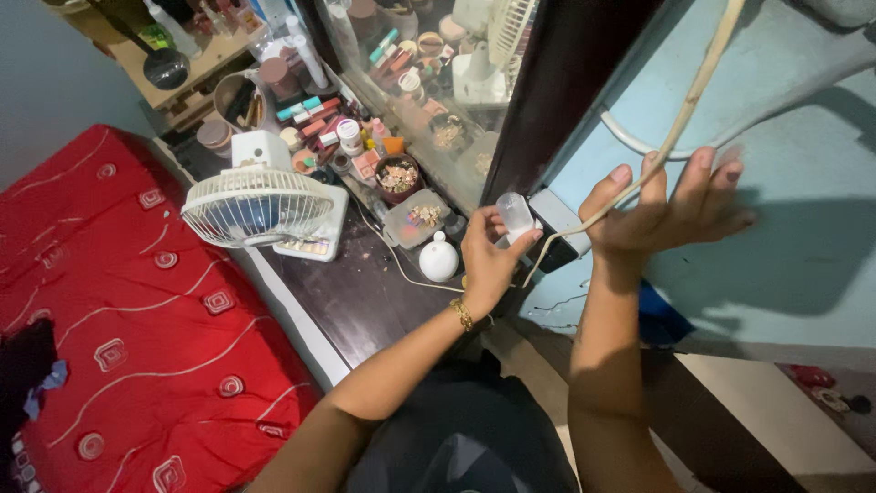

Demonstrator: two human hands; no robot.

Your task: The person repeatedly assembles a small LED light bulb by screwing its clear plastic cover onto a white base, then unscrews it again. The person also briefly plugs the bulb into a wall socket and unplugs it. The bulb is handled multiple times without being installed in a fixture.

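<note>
Dark worktop (365,301) beside a red bed (137,301), pale blue wall (803,256) at right. Far end: small white fan (257,205), white round bottle (439,258), cluttered cosmetics. Left hand (488,260) clamped on a small white plug-like piece (516,217). Right hand (666,210), fingers spread, hooks a beige cord (680,123) against the wall, just right of the left hand.

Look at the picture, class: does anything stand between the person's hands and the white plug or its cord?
Nothing visible does. The left hand already grips the white plug at the socket block on the blue wall. The cord runs across the fingers of the right hand, touching them.
</note>
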